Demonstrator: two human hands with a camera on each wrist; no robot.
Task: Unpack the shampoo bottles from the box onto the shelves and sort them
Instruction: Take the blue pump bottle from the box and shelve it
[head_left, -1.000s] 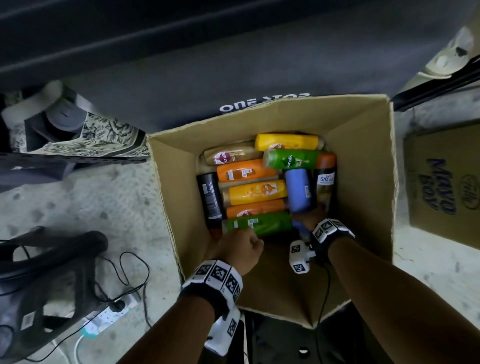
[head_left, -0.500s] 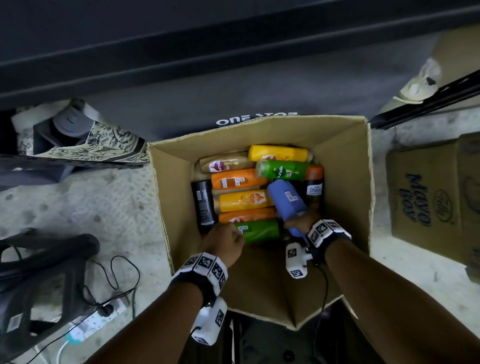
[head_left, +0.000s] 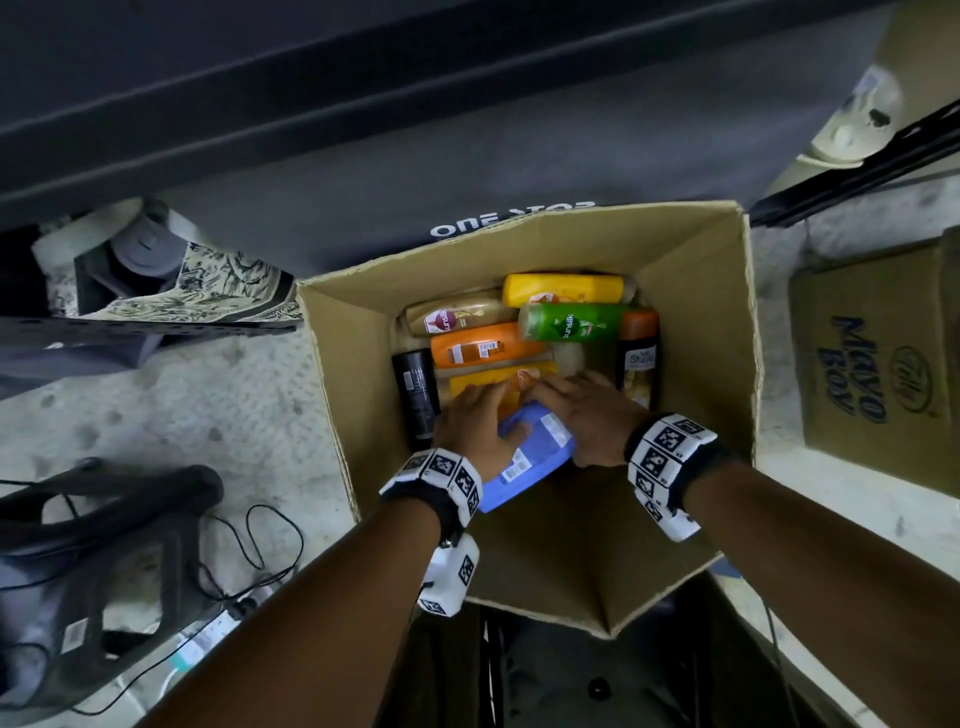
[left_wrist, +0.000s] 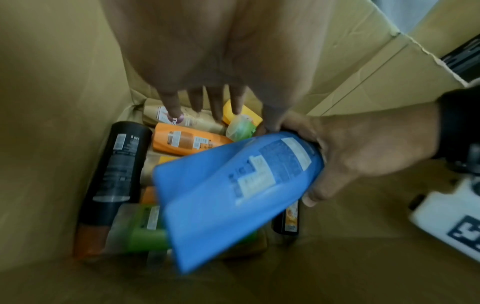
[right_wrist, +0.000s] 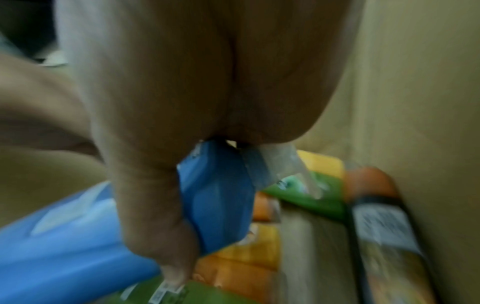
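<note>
The right hand (left_wrist: 363, 152) grips the cap end of the blue bottle (head_left: 530, 457), tilted above the pile at the frame's lower centre, while the left hand (head_left: 480, 426) lies slack-fingered beside it, grasping nothing. Held only by one end, the bottle could slip back. The cardboard box (head_left: 691, 322) holds orange, yellow, green, beige and black bottles lying flat.

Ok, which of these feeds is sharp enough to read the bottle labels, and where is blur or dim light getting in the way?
Head view: sharpest, "sunsilk" reads on the green bottle, though the cardboard box is dim and the edges bend. Left wrist view: the blue bottle is motion-smeared, its label unreadable. Right wrist view: heavily blurred, the right hand fills the frame, bottles are only colour patches.
</note>
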